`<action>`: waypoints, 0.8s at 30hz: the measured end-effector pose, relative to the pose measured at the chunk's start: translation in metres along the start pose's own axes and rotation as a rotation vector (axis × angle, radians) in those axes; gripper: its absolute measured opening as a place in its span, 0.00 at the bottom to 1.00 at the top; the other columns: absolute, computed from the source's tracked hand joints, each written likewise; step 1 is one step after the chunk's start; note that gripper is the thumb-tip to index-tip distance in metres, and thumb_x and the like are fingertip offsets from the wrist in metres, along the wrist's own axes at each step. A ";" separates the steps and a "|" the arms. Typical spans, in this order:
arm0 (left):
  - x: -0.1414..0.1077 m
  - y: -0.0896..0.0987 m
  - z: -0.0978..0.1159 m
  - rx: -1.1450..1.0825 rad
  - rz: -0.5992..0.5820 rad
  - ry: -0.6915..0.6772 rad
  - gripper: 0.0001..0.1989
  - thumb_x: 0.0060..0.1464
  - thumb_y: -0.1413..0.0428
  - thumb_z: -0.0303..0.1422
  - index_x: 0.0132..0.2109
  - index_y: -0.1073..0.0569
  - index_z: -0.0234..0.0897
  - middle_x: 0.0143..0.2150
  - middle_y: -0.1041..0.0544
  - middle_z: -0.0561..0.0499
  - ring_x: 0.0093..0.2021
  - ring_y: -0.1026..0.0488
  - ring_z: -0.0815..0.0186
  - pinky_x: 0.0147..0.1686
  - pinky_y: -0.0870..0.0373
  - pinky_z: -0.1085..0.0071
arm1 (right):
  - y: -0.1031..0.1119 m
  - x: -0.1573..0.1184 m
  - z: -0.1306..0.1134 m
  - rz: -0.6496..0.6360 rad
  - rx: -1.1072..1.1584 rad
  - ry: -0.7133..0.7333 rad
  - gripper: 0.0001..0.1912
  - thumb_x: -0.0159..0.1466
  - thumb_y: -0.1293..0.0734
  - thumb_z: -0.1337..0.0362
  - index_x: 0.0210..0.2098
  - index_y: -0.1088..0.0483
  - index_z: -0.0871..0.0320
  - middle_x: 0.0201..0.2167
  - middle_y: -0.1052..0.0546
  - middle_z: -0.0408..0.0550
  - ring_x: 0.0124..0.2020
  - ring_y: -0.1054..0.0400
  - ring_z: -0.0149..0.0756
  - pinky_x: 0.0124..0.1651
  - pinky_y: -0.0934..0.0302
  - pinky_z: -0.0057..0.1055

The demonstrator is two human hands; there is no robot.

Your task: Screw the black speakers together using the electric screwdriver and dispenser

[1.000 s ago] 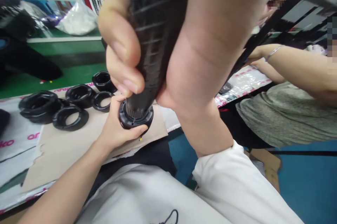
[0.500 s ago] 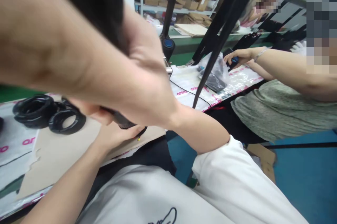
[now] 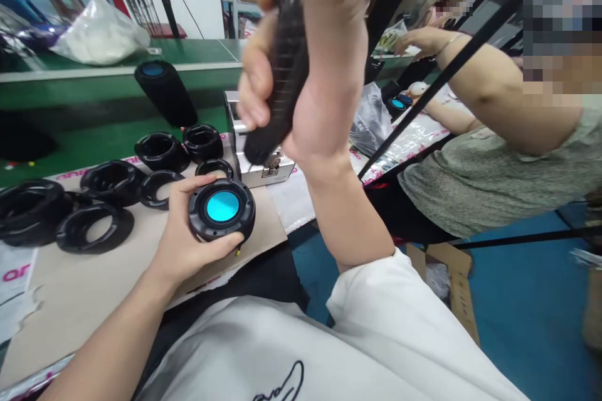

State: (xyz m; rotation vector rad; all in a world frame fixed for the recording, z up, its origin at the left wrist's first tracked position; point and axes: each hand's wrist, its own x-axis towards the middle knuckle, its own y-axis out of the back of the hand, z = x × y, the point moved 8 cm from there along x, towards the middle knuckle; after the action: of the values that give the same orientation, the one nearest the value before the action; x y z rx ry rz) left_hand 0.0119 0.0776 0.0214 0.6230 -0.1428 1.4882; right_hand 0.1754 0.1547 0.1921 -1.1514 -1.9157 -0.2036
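My left hand [image 3: 188, 231] is wrapped round a black round part with a shiny blue disc [image 3: 222, 206], its disc side facing up, above the cardboard sheet [image 3: 108, 288]. Raised close to the camera, my right hand [image 3: 301, 87] grips a black ribbed tool handle [image 3: 285, 62]; the upper part of the tool runs out of view. Several black rings lie left of my left hand, among them a flat ring [image 3: 95, 228] and a thicker ring [image 3: 162, 151]. Behind the held part stands a silver metal box [image 3: 266, 175], partly hidden by my right hand.
A black cylinder [image 3: 167, 93] leans at the green ledge, with a plastic bag [image 3: 106, 31] on the ledge above. To the right, a person in a grey-green shirt [image 3: 508, 181] works beside a clear bag [image 3: 371, 118]. A black strap [image 3: 442, 81] slants across.
My right hand and the tool have lifted up and away from the held part, whose blue disc now shows. The view has shifted, bringing more rings, the cylinder and the metal box into sight.
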 end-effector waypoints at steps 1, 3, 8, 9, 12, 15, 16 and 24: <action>0.001 -0.002 0.001 -0.039 -0.012 -0.003 0.44 0.44 0.24 0.43 0.65 0.33 0.44 0.66 0.24 0.38 0.63 0.21 0.44 0.63 0.21 0.47 | 0.012 -0.003 0.004 0.081 -0.069 -0.020 0.26 0.68 0.25 0.40 0.38 0.36 0.52 0.19 0.36 0.27 0.16 0.41 0.18 0.20 0.45 0.23; 0.001 -0.003 0.001 -0.058 -0.015 0.000 0.44 0.44 0.23 0.41 0.64 0.33 0.44 0.66 0.24 0.38 0.64 0.21 0.45 0.64 0.22 0.47 | 0.037 -0.014 0.013 0.270 -0.210 -0.063 0.23 0.66 0.23 0.42 0.38 0.33 0.50 0.19 0.33 0.30 0.16 0.41 0.25 0.19 0.45 0.29; -0.001 0.000 -0.001 -0.059 -0.020 0.015 0.45 0.43 0.23 0.40 0.65 0.33 0.45 0.65 0.24 0.38 0.64 0.21 0.44 0.63 0.22 0.46 | 0.061 -0.030 0.037 0.394 -0.330 -0.113 0.27 0.61 0.19 0.41 0.34 0.33 0.51 0.18 0.36 0.33 0.15 0.42 0.30 0.18 0.52 0.30; -0.001 -0.001 -0.001 -0.066 -0.028 0.017 0.44 0.44 0.23 0.40 0.65 0.34 0.45 0.66 0.24 0.38 0.64 0.21 0.44 0.63 0.22 0.46 | 0.063 -0.030 0.042 0.399 -0.337 -0.126 0.27 0.61 0.19 0.40 0.34 0.34 0.51 0.17 0.37 0.33 0.15 0.43 0.29 0.17 0.53 0.29; 0.000 -0.001 0.001 -0.065 -0.029 -0.008 0.45 0.43 0.22 0.40 0.65 0.34 0.46 0.64 0.23 0.39 0.63 0.20 0.44 0.62 0.21 0.47 | 0.069 -0.032 0.050 0.402 -0.354 -0.139 0.29 0.61 0.21 0.36 0.35 0.33 0.52 0.17 0.38 0.32 0.14 0.44 0.27 0.16 0.53 0.27; 0.001 0.000 0.003 -0.058 -0.012 -0.035 0.47 0.41 0.21 0.41 0.64 0.34 0.44 0.64 0.22 0.39 0.63 0.19 0.45 0.61 0.20 0.50 | 0.070 -0.036 0.054 0.379 -0.352 -0.155 0.31 0.61 0.23 0.32 0.35 0.33 0.52 0.17 0.38 0.32 0.14 0.44 0.26 0.16 0.54 0.26; 0.001 0.000 0.003 -0.059 -0.008 -0.040 0.47 0.41 0.21 0.41 0.64 0.33 0.43 0.64 0.22 0.39 0.62 0.19 0.46 0.60 0.20 0.51 | 0.071 -0.038 0.055 0.372 -0.347 -0.187 0.32 0.60 0.24 0.31 0.34 0.35 0.52 0.17 0.38 0.32 0.13 0.44 0.26 0.16 0.53 0.26; 0.000 -0.005 0.007 -0.139 -0.040 -0.025 0.45 0.45 0.22 0.44 0.64 0.35 0.43 0.63 0.22 0.40 0.61 0.19 0.49 0.58 0.20 0.55 | 0.001 -0.004 0.001 0.137 -0.071 -0.128 0.21 0.72 0.29 0.44 0.39 0.37 0.53 0.17 0.34 0.32 0.17 0.39 0.29 0.22 0.39 0.30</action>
State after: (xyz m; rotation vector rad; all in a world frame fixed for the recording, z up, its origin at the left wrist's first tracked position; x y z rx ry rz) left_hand 0.0190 0.0743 0.0255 0.5296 -0.2493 1.4194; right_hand 0.1764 0.1529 0.1887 -1.3663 -1.9449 -0.1262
